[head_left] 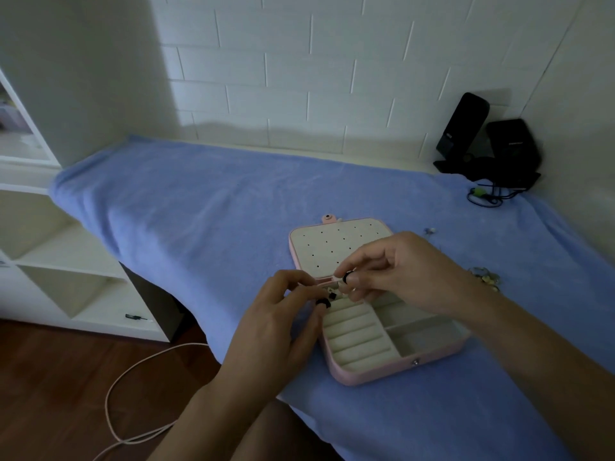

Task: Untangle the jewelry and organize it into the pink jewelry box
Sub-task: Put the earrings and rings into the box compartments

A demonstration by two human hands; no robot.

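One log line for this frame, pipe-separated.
left hand: pinches tangled jewelry | right hand: pinches it too | pink jewelry box: open, on blue towel

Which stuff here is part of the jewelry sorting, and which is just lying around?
Job: pink box; black jewelry pinched by left hand and right hand; loose jewelry on the towel.
Lying around: speakers; floor cable; shelf.

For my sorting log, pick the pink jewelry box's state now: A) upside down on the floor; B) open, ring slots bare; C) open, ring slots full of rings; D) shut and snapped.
B: the pink jewelry box lies open on the blue towel, lid flat, its ring slots holding no rings, while the left hand and right hand pinch the jewelry above it.
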